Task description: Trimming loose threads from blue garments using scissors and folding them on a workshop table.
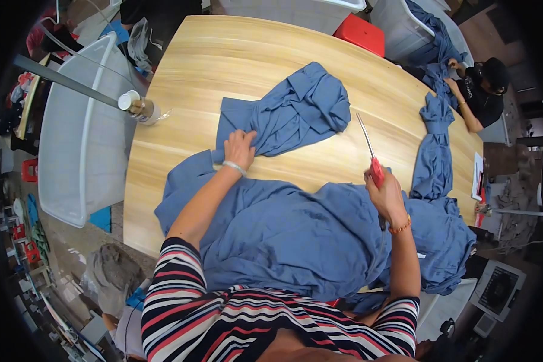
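A blue garment [308, 108], partly folded and rumpled, lies on the wooden table in front of me. My left hand [240, 149] is at its near left part, fingers closed on the cloth. In my right hand [387, 194] is a pair of scissors [377, 171] with red handles. Their slim metal blades look closed and point away from me over the table, right of the garment and apart from it. A larger heap of blue cloth [289, 232] spreads along the near edge, under both my forearms and against my body.
More blue cloth [434, 145] runs along the right side toward a co-worker [489, 90], whose hands touch it. A bottle or jar [140, 108] stands at the table's left edge beside a pole. White bins [78, 133] flank the table. A red box [360, 34] sits at the far edge.
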The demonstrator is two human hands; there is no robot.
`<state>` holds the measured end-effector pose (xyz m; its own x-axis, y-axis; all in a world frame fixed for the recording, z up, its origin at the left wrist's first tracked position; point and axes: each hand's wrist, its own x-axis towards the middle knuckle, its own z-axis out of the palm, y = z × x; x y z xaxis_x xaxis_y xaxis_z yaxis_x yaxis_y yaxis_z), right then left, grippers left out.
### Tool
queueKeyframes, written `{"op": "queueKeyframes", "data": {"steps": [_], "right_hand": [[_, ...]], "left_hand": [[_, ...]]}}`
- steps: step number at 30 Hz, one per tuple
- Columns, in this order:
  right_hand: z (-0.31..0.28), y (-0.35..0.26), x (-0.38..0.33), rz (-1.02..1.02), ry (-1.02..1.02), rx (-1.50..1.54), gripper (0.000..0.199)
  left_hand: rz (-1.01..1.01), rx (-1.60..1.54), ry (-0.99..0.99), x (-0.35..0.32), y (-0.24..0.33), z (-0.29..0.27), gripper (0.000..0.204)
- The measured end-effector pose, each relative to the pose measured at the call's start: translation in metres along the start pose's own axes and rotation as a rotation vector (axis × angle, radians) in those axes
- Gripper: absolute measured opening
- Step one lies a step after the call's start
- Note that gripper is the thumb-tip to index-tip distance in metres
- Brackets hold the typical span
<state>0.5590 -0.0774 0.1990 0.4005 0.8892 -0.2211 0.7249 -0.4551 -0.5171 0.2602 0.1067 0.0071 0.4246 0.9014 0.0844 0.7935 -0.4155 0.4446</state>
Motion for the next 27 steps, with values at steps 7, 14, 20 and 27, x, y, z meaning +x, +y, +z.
{"op": "queueKeyframes", "data": {"steps": [7,14,20,27], "right_hand": [[0.034,-0.012,0.168,0.104,0.056,-0.119,0.042],[0.131,-0.019,0.246,0.039,0.099,-0.368,0.055],[0.023,-0.010,0.240,-0.209,0.212,-0.065,0.045],[-0.050,0.090,0.141,-0.077,0.012,-0.492,0.054]], "left_hand": [[0.409,-0.182,-0.134,-0.058,0.025,0.004,0.038],[0.084,-0.425,-0.058,-0.044,0.013,-0.007,0.060],[0.102,-0.108,0.195,0.040,-0.021,-0.070,0.056],[0.435,0.018,-0.332,-0.010,-0.036,-0.075,0.044]]}}
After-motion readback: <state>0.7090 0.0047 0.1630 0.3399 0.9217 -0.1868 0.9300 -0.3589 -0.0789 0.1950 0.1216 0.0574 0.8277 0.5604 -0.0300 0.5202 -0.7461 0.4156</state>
